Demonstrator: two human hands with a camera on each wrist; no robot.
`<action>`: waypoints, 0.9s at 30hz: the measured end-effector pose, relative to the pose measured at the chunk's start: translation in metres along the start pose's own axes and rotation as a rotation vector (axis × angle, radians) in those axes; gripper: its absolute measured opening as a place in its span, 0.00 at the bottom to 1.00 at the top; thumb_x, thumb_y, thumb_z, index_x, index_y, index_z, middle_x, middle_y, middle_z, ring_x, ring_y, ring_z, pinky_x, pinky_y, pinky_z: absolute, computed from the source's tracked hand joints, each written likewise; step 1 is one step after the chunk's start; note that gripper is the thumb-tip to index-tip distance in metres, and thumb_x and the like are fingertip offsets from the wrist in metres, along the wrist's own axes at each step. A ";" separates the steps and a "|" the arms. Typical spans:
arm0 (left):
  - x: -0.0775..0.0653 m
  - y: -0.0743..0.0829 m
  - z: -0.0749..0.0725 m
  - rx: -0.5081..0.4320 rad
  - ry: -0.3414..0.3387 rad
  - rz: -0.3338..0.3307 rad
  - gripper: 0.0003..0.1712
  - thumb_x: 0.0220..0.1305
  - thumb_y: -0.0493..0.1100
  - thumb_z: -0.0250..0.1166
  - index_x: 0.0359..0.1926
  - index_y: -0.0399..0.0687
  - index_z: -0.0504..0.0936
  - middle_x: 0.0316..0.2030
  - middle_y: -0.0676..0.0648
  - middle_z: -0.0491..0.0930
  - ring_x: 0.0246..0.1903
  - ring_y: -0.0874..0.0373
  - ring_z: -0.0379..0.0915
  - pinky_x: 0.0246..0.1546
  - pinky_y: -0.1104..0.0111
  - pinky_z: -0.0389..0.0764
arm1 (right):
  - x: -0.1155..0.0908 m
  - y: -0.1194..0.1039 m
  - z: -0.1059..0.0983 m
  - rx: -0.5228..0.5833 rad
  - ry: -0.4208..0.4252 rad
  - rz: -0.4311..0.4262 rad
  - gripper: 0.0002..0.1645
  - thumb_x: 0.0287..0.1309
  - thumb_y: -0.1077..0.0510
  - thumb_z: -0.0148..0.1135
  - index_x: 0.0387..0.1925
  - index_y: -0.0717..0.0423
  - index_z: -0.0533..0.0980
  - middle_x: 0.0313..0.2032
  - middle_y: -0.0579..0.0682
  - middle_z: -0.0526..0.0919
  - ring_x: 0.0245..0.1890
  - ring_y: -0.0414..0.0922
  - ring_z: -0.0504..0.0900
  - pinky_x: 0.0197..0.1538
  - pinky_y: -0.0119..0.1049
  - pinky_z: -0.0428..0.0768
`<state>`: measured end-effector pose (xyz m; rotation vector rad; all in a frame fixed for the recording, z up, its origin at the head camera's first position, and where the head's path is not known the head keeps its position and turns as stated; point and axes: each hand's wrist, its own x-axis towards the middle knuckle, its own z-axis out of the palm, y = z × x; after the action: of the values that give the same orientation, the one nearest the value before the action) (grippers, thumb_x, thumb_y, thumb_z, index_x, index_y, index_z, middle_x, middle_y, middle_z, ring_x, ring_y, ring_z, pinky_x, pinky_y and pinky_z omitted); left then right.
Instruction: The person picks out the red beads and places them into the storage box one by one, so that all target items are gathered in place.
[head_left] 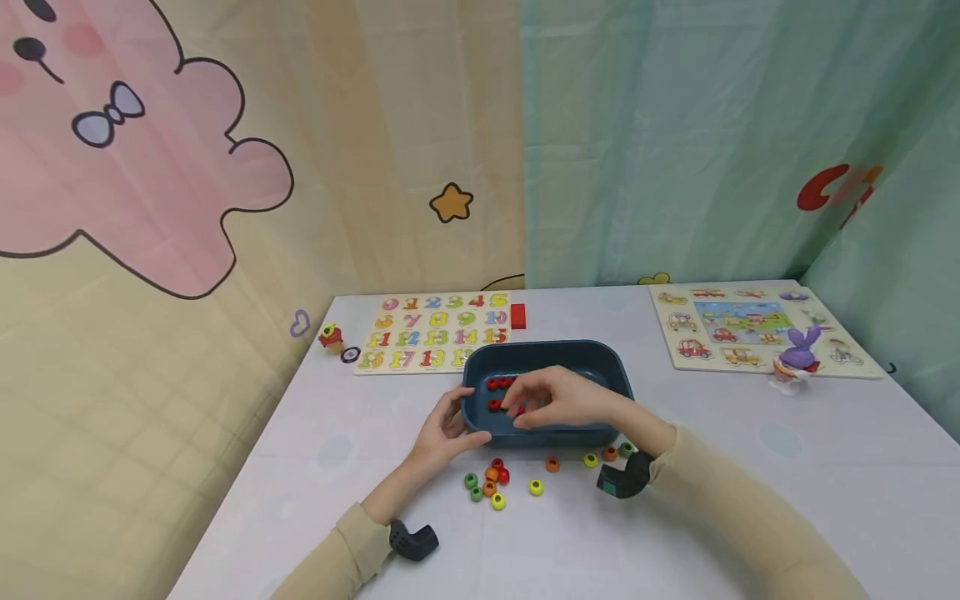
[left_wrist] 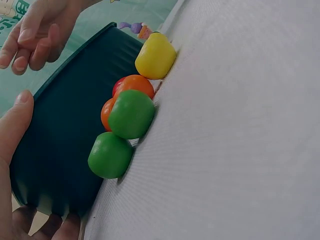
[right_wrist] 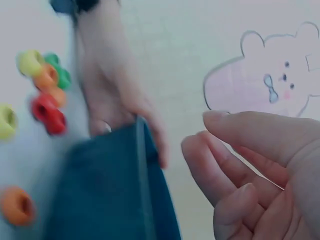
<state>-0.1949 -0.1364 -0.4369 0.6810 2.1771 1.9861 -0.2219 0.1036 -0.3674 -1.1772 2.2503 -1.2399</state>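
Note:
A dark blue tray point(head_left: 551, 438) stands in the middle of the table with several red beads point(head_left: 493, 405) inside. My left hand point(head_left: 438, 433) grips its left end, thumb at the near side and fingers around the end wall. Over the tray hovers my right hand point(head_left: 562, 397), fingers loosely bent, hiding part of the inside. In the right wrist view nothing shows between that hand's thumb and fingers point(right_wrist: 197, 155). Green beads point(left_wrist: 132, 115), a yellow bead point(left_wrist: 156, 56) and orange and red ones lie close together in front of the tray.
More loose beads, including an orange bead point(head_left: 552, 464) and a yellow bead point(head_left: 536, 487), lie along the tray's near side. Behind are a number puzzle board point(head_left: 408, 337) and a vehicle puzzle board point(head_left: 678, 333). A purple rabbit figure point(head_left: 799, 354) stands at the right, a small red-and-yellow toy point(head_left: 331, 338) far left.

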 end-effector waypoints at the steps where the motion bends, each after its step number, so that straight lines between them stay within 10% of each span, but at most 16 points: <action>1: 0.000 0.001 0.000 0.000 -0.002 -0.003 0.41 0.51 0.37 0.67 0.62 0.35 0.55 0.64 0.35 0.51 0.61 0.42 0.52 0.57 0.57 0.60 | -0.004 0.000 0.006 0.010 -0.003 -0.005 0.15 0.52 0.54 0.62 0.42 0.54 0.76 0.37 0.46 0.80 0.29 0.41 0.78 0.31 0.34 0.79; 14: 0.000 0.000 -0.002 -0.001 -0.007 0.019 0.40 0.51 0.35 0.66 0.61 0.33 0.54 0.64 0.34 0.49 0.61 0.40 0.51 0.57 0.53 0.59 | -0.022 0.009 0.075 -0.043 0.102 0.029 0.15 0.52 0.51 0.63 0.42 0.49 0.77 0.35 0.42 0.81 0.23 0.33 0.75 0.25 0.28 0.77; 27: 0.000 0.000 -0.001 -0.017 -0.010 -0.001 0.40 0.51 0.36 0.66 0.61 0.34 0.54 0.64 0.34 0.50 0.60 0.40 0.54 0.57 0.55 0.61 | -0.022 0.027 0.098 -0.214 0.283 0.078 0.12 0.47 0.53 0.67 0.37 0.43 0.80 0.29 0.32 0.79 0.21 0.31 0.71 0.24 0.24 0.73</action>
<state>-0.1953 -0.1369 -0.4368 0.6852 2.1521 1.9943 -0.1637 0.0745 -0.4480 -1.0246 2.6654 -1.2256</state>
